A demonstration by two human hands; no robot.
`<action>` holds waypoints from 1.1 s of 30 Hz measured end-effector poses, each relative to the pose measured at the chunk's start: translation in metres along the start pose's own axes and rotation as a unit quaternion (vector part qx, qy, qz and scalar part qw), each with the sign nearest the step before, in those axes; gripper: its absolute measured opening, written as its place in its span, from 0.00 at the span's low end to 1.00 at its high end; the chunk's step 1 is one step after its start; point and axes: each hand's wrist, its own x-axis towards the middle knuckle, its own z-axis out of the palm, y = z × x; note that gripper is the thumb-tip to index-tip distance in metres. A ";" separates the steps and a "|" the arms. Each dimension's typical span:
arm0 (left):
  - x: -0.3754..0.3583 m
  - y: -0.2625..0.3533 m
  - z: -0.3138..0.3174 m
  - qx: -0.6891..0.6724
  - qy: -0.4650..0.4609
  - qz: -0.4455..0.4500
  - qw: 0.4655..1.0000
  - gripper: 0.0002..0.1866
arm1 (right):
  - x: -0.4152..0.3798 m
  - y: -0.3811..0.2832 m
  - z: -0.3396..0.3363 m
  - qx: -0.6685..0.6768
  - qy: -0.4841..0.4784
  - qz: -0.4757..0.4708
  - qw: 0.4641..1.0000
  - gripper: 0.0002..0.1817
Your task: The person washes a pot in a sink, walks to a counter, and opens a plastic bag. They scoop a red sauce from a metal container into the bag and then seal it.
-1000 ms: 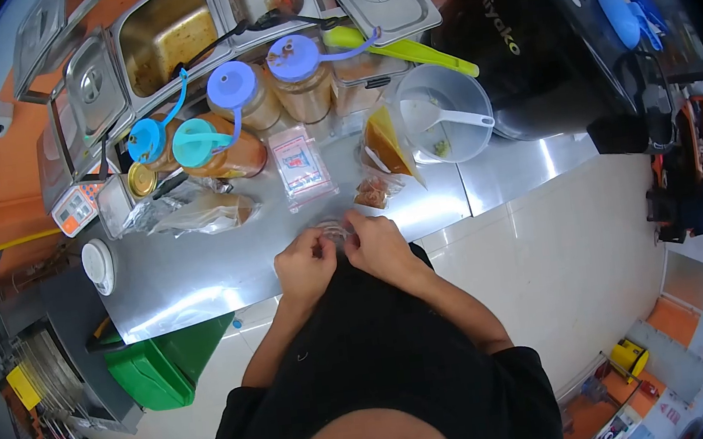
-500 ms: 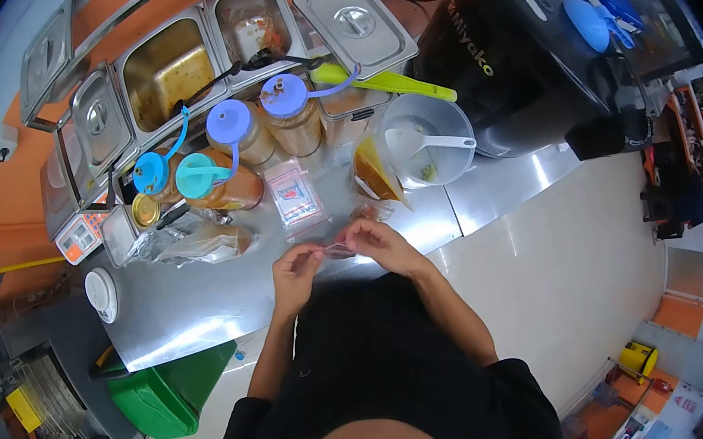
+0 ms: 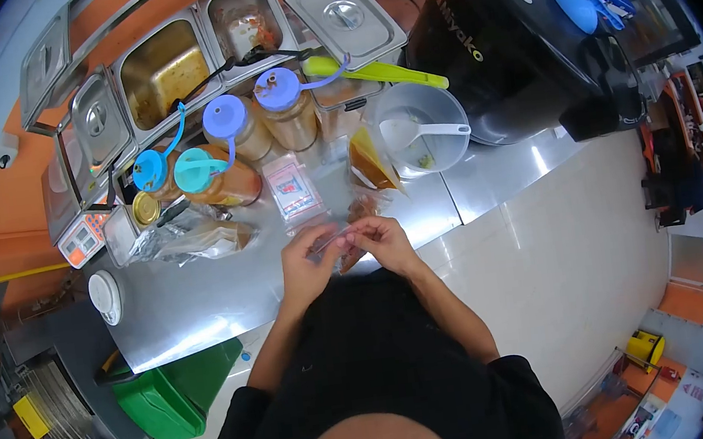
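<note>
My left hand (image 3: 305, 262) and my right hand (image 3: 381, 239) meet close to my body above the steel counter (image 3: 195, 294). Both pinch a small clear plastic bag (image 3: 335, 240) stretched between the fingers. A little filled bag with brown contents (image 3: 360, 211) lies just beyond my right hand. A packet with a red and white label (image 3: 294, 190) lies beyond my left hand. A bag of orange sauce (image 3: 371, 163) leans behind them.
Jars with blue and purple lids (image 3: 231, 133) stand at the back, before steel food pans (image 3: 163, 66). A grey bowl with a white spoon (image 3: 418, 129) sits right, next to a black cooker (image 3: 513, 36). Crumpled bags (image 3: 189, 238) lie left. A green bin (image 3: 171, 387) stands below.
My hands have drawn closer together and shifted slightly left, the clear bag now bunched between the fingertips instead of stretched out. The view has tilted a little.
</note>
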 end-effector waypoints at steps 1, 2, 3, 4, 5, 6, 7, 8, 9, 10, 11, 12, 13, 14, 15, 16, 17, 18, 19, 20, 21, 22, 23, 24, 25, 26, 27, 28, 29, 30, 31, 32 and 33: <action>0.000 0.000 0.000 0.000 0.000 0.001 1.000 0.07 | 0.000 -0.001 0.002 0.004 0.004 -0.002 1.000 0.05; 0.002 0.000 0.000 -0.015 0.013 -0.036 0.999 0.07 | -0.001 0.002 0.001 0.003 0.005 -0.004 1.000 0.05; 0.005 0.001 0.002 -0.030 0.024 -0.071 0.997 0.06 | -0.001 0.006 -0.001 -0.011 -0.001 -0.033 0.999 0.05; 0.007 0.004 0.004 -0.031 0.021 -0.067 0.997 0.06 | -0.002 0.009 -0.002 -0.025 -0.006 -0.062 0.998 0.05; 0.005 0.011 0.007 0.004 0.035 -0.040 0.999 0.05 | -0.002 0.006 0.000 -0.026 -0.003 -0.066 0.998 0.05; 0.004 0.015 0.008 0.039 0.049 -0.014 0.998 0.05 | -0.002 0.003 0.003 0.017 0.012 -0.071 0.997 0.05; 0.005 0.015 0.009 0.039 0.045 -0.011 0.998 0.05 | -0.002 0.000 0.005 0.061 0.026 -0.076 0.995 0.05; 0.005 0.014 0.009 0.051 0.049 0.016 0.997 0.05 | -0.003 0.000 0.004 0.061 0.028 -0.078 0.995 0.05; 0.005 0.014 0.009 0.063 0.054 0.044 0.996 0.04 | -0.003 -0.001 0.003 0.073 0.014 -0.079 0.994 0.05; 0.006 0.015 0.009 0.063 0.052 0.048 0.995 0.04 | -0.002 -0.002 0.002 0.084 -0.001 -0.080 0.993 0.05; 0.007 0.017 0.008 0.065 0.053 0.047 0.995 0.04 | -0.002 -0.003 0.003 0.084 -0.001 -0.083 0.993 0.05; 0.006 0.019 0.008 0.067 0.054 0.045 0.995 0.04 | -0.002 -0.005 0.006 0.081 0.002 -0.090 0.993 0.05; 0.005 0.018 0.007 0.068 0.054 0.046 0.995 0.04 | -0.002 -0.006 0.008 0.079 0.004 -0.097 0.992 0.05; 0.003 0.015 0.007 0.045 0.056 0.038 0.997 0.04 | -0.001 -0.003 0.007 0.080 0.005 -0.098 0.992 0.05; 0.001 0.012 0.007 0.021 0.059 0.029 0.998 0.04 | -0.001 0.001 0.005 0.024 0.028 -0.111 0.993 0.05; -0.001 0.011 0.010 0.021 0.058 0.029 0.998 0.04 | -0.001 0.003 0.003 -0.031 0.051 -0.123 0.991 0.05; -0.003 0.009 0.013 -0.098 0.072 -0.025 0.992 0.05 | -0.002 0.002 0.004 -0.031 0.052 -0.123 0.991 0.05; -0.006 0.007 0.015 -0.216 0.085 -0.078 0.970 0.06 | -0.003 0.000 0.005 0.014 0.063 -0.122 0.990 0.05; -0.008 0.001 0.013 -0.216 0.086 -0.079 0.969 0.06 | -0.004 -0.001 0.006 0.059 0.074 -0.120 0.988 0.06; -0.010 -0.003 0.008 -0.184 0.062 -0.099 0.976 0.06 | -0.005 -0.001 0.006 0.060 0.073 -0.117 0.989 0.06; -0.013 -0.007 0.005 -0.152 0.038 -0.120 0.980 0.06 | -0.005 -0.002 0.006 0.060 0.075 -0.112 0.989 0.06; -0.014 -0.009 0.005 -0.152 0.040 -0.121 0.980 0.06 | -0.005 -0.002 0.005 0.059 0.076 -0.107 0.990 0.06; -0.013 -0.005 0.005 -0.172 0.046 -0.128 0.976 0.07 | -0.004 -0.002 0.006 0.059 0.075 -0.107 0.990 0.06; -0.013 -0.003 0.006 -0.191 0.051 -0.135 0.971 0.07 | -0.004 -0.002 0.007 0.052 0.078 -0.127 0.988 0.06; -0.012 -0.003 0.006 -0.191 0.051 -0.135 0.971 0.07 | -0.003 -0.002 0.007 0.045 0.080 -0.148 0.985 0.07; -0.011 -0.004 0.006 -0.198 0.060 -0.118 0.971 0.07 | -0.003 -0.001 0.008 0.045 0.080 -0.148 0.985 0.07; -0.011 -0.005 0.006 -0.204 0.068 -0.102 0.971 0.07 | -0.002 0.002 0.007 0.049 0.077 -0.160 0.983 0.07; -0.010 -0.004 0.006 -0.203 0.067 -0.102 0.972 0.07 | -0.002 0.004 0.007 0.053 0.075 -0.171 0.981 0.07; -0.011 -0.003 0.005 -0.201 0.060 -0.104 0.972 0.07 | -0.002 0.003 0.008 0.055 0.076 -0.172 0.981 0.07; -0.011 -0.002 0.005 -0.199 0.053 -0.107 0.973 0.07 | -0.003 0.002 0.008 0.064 0.053 -0.160 0.984 0.07; -0.011 -0.003 0.006 -0.199 0.052 -0.107 0.973 0.07 | -0.003 0.001 0.009 0.073 0.030 -0.147 0.986 0.07; -0.012 -0.004 0.007 -0.197 0.053 -0.108 0.973 0.07 | -0.004 0.002 0.008 0.074 0.030 -0.148 0.986 0.07; -0.013 -0.004 0.009 -0.195 0.053 -0.111 0.973 0.07 | -0.005 0.004 0.008 0.053 0.046 -0.134 0.988 0.06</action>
